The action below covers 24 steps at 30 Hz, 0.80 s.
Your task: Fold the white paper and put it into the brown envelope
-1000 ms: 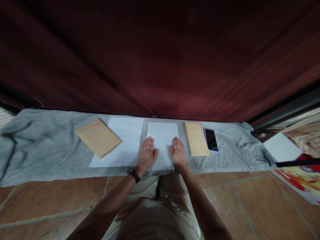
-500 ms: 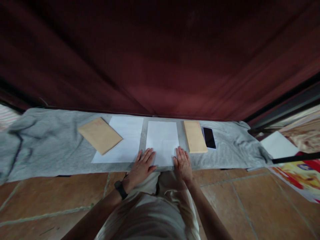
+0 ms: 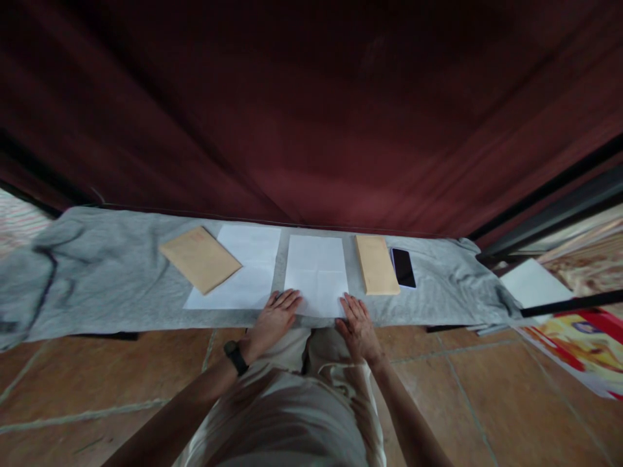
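A white sheet of paper (image 3: 316, 263) with faint crease lines lies before me on the grey cloth. At its near left corner my left hand (image 3: 275, 320) rests with outstretched fingers, wearing a dark watch on the wrist. My right hand (image 3: 359, 329) touches the near right edge, its fingers extended and lying flat. To the left is another stretch of white paper (image 3: 248, 285), partly covered by a tilted brown envelope (image 3: 202, 259). A stack of brown envelopes (image 3: 377, 266) sits to the right, beside a dark-screened phone (image 3: 403, 267).
The narrow surface is draped in grey cloth (image 3: 117, 272). A dark red curtain (image 3: 302, 143) hangs behind it. At right are a dark metal bar (image 3: 569, 303), a white panel (image 3: 533, 284) and a colourful printed box (image 3: 579, 347). Orange tiles (image 3: 438, 402) cover the floor.
The view has shifted slightly. My right hand has slid a little down along the paper's near right edge; my left hand stays at the near left corner.
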{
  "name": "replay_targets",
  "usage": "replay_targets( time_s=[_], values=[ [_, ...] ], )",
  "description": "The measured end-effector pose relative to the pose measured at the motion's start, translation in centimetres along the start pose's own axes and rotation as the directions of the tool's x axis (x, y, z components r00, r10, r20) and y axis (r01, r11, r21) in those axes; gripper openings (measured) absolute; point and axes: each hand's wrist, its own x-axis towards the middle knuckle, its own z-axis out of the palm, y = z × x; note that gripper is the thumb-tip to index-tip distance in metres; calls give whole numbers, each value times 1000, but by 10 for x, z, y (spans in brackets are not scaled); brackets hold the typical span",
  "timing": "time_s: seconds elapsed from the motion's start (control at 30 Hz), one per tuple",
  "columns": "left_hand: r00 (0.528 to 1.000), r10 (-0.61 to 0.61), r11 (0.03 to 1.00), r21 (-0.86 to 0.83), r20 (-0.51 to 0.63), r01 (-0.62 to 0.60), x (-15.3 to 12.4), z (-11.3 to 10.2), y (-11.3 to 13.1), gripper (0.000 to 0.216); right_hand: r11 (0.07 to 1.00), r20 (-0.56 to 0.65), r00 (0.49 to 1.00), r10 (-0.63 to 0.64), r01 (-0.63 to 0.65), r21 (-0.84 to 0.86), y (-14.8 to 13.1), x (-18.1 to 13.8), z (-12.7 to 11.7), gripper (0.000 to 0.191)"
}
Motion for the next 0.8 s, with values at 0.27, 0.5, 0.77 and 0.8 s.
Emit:
replay_targets(
  time_s=[0.27, 0.5, 0.77, 0.8],
  values=[
    [996, 87, 989, -120, 23, -84, -14, -19, 4, 42, 973, -28, 1000, 12, -5, 229, 15, -2, -14, 58],
    [996, 92, 945, -317, 22, -80, -40, -37, 10, 39, 947, -73, 995, 73, -46, 318, 20, -10, -19, 50],
    [998, -34, 922, -387, -61, 7, -25, -14, -37, 53, 850, -63, 977, 206, -147, 507, 16, -1, -24, 34],
    [996, -54, 917, -399, -65, 24, -20, -12, -41, 48, 834, -53, 974, 222, -162, 527, 16, 1, -25, 33]
  ],
)
